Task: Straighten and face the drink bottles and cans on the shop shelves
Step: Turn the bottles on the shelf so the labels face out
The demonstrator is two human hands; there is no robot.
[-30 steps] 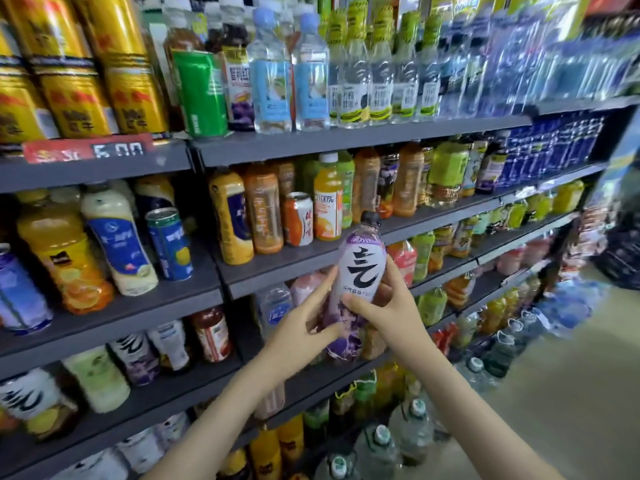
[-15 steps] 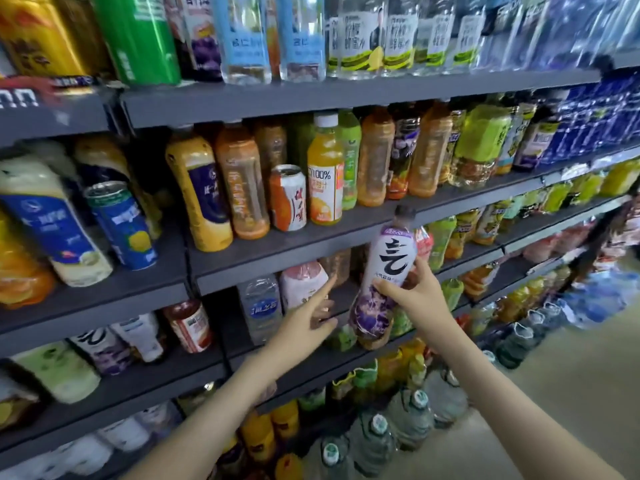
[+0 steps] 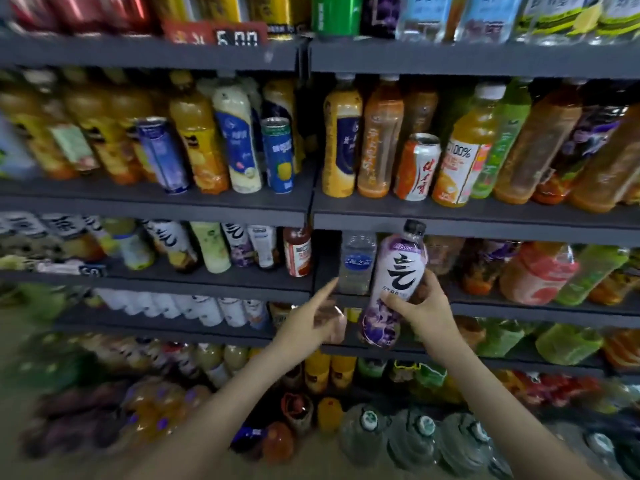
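My right hand (image 3: 424,308) grips a purple-and-white bottle (image 3: 394,282) with a black cap, held upright in front of the third shelf (image 3: 519,308), its label facing me. To the left of the bottle, my left hand (image 3: 311,322) is off it, index finger stretched toward a clear water bottle (image 3: 356,263) standing on that shelf. The left hand holds nothing.
Above is a shelf (image 3: 450,211) with juice bottles and an orange-white can (image 3: 417,168). A pink bottle (image 3: 535,273) and green ones stand to the right. More bottles of the white-label kind (image 3: 239,244) stand on the left bay. Large water jugs (image 3: 415,441) sit at floor level.
My view has swung left and down to face the shelves squarely. My left hand let go of the purple bottle, and my right hand carries it alone.
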